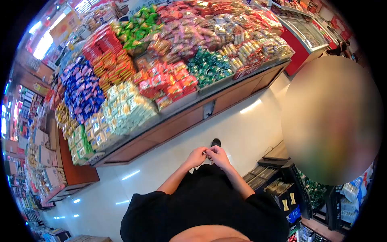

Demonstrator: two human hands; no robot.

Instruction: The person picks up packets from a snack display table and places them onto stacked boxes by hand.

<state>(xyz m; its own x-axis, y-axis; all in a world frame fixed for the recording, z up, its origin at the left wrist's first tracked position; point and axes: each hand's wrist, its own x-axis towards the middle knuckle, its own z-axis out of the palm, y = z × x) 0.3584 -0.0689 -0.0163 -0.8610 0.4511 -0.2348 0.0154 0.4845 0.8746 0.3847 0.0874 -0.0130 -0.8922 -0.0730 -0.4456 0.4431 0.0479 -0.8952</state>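
Black shirt (201, 205), blue-and-pink packets (82, 88), orange packets (112, 70), green-teal packets (208, 66), red-sided freezer (296, 50)

- No text reads clearly anywhere.
- Sign (139, 5), top edge: dark characters, too blurred to make out.
- Poster (65, 27), upper left: any wording is lost in blur.
- Red label (244, 73), on the counter's front edge: pale marks, too small to read.
- Blue packs (82, 90), green boxes (79, 142): printed, brands illegible.
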